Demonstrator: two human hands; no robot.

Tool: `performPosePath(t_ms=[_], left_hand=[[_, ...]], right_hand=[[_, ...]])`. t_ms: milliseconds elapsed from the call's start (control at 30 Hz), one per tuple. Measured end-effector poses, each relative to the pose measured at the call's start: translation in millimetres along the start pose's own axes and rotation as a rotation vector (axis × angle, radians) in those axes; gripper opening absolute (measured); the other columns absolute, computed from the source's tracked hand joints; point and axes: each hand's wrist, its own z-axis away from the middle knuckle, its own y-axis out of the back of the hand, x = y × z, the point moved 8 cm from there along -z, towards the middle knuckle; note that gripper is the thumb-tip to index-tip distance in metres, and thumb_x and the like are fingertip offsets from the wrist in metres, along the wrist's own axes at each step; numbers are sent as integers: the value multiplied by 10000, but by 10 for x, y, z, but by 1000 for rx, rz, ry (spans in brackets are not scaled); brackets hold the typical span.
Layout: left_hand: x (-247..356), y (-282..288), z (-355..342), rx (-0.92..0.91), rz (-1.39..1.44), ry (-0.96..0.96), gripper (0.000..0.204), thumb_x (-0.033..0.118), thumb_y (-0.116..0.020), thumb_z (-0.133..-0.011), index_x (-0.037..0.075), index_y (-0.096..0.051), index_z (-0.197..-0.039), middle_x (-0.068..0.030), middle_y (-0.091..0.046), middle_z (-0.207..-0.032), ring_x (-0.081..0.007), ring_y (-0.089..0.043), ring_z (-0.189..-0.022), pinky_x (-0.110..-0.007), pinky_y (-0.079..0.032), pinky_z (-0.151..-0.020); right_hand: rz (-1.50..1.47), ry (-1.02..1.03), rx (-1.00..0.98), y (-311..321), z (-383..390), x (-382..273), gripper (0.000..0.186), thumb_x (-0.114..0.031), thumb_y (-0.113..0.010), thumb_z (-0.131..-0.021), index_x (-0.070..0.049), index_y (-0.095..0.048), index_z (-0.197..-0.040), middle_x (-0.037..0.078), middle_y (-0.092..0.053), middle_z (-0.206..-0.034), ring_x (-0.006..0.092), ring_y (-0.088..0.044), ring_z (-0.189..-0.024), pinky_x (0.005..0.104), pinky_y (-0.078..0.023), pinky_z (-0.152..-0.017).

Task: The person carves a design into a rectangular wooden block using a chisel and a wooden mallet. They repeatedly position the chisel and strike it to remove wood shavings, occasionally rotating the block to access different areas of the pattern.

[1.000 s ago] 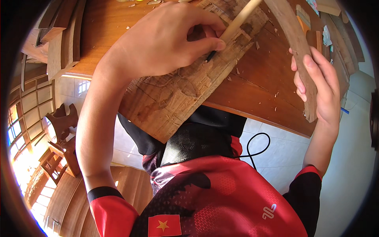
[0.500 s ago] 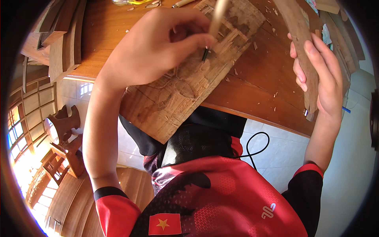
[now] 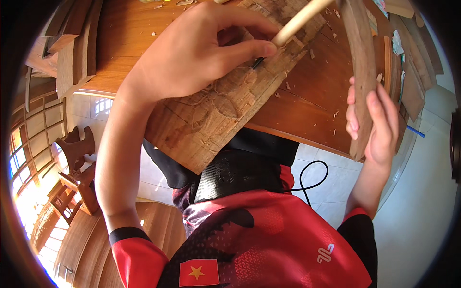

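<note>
My left hand [image 3: 187, 62] pinches a chisel [image 3: 302, 21] by its pale round handle; the short dark blade angles down onto a rough carved board [image 3: 192, 139], its tip partly hidden. The board lies diagonally on a reddish wooden table [image 3: 307, 110], overhanging the front edge above my lap, with carved outlines and grooves in its surface. My right hand [image 3: 372, 122] grips a long, curved brown wooden stick [image 3: 362, 57], held upright at the right. Its top reaches close to the chisel handle's upper end at the frame edge; whether they touch I cannot tell.
Wood planks are stacked at the upper left [image 3: 77, 67] and along the right [image 3: 413, 53]. Wood shavings are scattered on the table. A dark carved wooden piece [image 3: 77, 149] stands on the left, near a window grille. A black cable [image 3: 312, 168] loops beside my lap.
My right hand has moved left and down with the stick. My left hand shifted down-left with the chisel, then back up-right, the handle tilting rightward again.
</note>
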Motion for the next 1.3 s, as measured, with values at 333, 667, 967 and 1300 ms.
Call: performPosePath(t_ms=[333,667,967,1300], left_hand=[[104,-34,-181,-153,-162,-381,244,160,-766,-938,-1,-767,-1122,-129,-750,-972,-193,-679,-851,-340,-546,-773],[89,-147,-200,-321,-45,-405,284,146,-726,-965,11,-748,-1215,-187,-738,-1163,-294,-664,-1130,-436,-550,-988],[118,-180,-208,-371,-180,-453,285,169,-719,-971,25,-754,-1215,-190,-724,-1212,-308,-657,-1148,-467,-535,-1025],[116,-205,-198,-397,-143,-457,288,178,-691,-984,24,-748,-1221,-177,-725,-1185,-300,-643,-1137,-457,-511,-1032]], right_hand=[[-55,-46,52,100,353,336,470,-323,-533,-1082,82,-530,-1320,120,-604,-1001,101,-540,-610,250,-412,-486],[-107,9,122,-6,601,420,496,-349,-542,-1071,87,-511,-1305,137,-602,-998,132,-541,-595,283,-444,-501],[-220,34,212,-227,1031,762,468,-334,-531,-1072,56,-459,-1321,150,-572,-1001,159,-553,-604,314,-462,-507],[-319,56,296,-209,1160,832,489,-370,-524,-1071,46,-442,-1313,161,-578,-1004,163,-558,-609,311,-469,-515]])
